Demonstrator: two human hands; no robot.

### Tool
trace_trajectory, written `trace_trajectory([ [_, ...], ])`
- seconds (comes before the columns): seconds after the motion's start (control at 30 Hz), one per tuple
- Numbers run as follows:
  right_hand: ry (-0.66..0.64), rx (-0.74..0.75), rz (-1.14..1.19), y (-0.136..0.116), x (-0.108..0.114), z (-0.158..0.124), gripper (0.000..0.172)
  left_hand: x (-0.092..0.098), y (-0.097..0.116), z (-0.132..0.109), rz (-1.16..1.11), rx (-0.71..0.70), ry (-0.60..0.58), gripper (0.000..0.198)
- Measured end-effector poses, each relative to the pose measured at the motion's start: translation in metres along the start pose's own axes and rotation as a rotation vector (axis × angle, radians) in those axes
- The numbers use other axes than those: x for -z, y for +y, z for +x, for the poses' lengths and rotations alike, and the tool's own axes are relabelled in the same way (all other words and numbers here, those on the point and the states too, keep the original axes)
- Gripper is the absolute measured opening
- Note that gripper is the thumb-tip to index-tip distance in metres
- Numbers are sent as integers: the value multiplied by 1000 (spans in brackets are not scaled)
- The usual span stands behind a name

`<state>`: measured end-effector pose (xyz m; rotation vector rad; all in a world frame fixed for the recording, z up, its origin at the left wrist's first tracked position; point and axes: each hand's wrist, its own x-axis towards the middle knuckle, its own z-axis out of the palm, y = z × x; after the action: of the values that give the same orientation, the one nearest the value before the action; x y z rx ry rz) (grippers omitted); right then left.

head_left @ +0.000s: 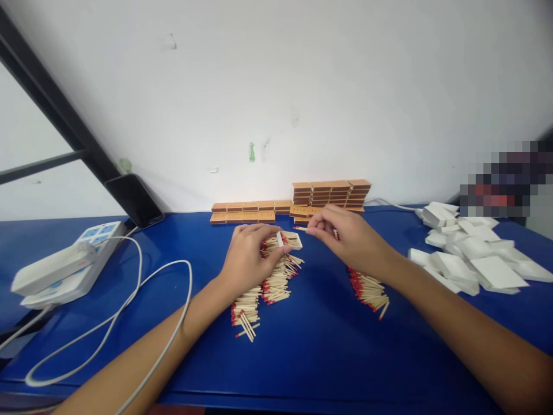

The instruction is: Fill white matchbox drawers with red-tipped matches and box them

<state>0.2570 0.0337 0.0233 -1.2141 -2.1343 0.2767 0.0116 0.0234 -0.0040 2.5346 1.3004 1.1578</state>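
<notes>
A blue counter [311,357]. On it lie red-tipped matches [276,285], orange matchboxes [330,193], white trays [496,271] and a power strip [93,274].

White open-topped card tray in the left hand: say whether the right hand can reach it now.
Probably yes: the right hand, pinching a red-tipped wooden match, is close by, and the white card tray looks unobstructed on the side away from the left hand.

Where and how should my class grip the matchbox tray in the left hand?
Probably pinch the white matchbox tray by its opposite side walls, from the left, as the left hand does: it is shallow and open-faced, so this leaves the matches inside visible.
</notes>
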Motion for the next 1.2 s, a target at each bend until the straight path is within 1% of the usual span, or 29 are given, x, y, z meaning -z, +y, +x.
trace_trajectory([
  [0.1,-39,34,38,-6,-7,-3,15,0,5,-2,-32,-23,-17,34],
  [0.27,-89,87,41,-5,-13,-5,18,1,10,-2,-76,-37,-17,33],
  [0.43,-37,98,16,-6,-6,-4,20,0,9,0,-73,-26,-3,33],
  [0.5,-19,79,8,-6,-4,-4,21,0,7,0,-67,-4,24,32],
  [0.57,-29,49,-13,-5,-4,-4,21,1,5,1,-54,44,65,30],
  [0.63,-103,21,-51,-3,-6,-5,18,2,2,2,-39,91,102,28],
  [0.7,-227,5,-89,0,-11,-7,14,4,0,4,-28,114,125,26],
  [0.73,-285,1,-102,2,-14,-8,11,4,-1,4,-27,117,129,26],
  [0.8,-353,0,-120,5,-21,-10,8,5,-2,4,-24,118,124,26],
  [0.87,-370,3,-131,8,-26,-11,6,5,-1,4,-6,114,116,27],
  [0.97,-374,-2,-140,9,-31,-12,8,4,0,3,25,104,114,28],
  [1.07,-376,-16,-154,10,-33,-12,9,3,0,3,28,98,102,28],
  [1.2,-375,3,-198,13,-32,-12,10,3,-1,2,37,96,96,28],
])
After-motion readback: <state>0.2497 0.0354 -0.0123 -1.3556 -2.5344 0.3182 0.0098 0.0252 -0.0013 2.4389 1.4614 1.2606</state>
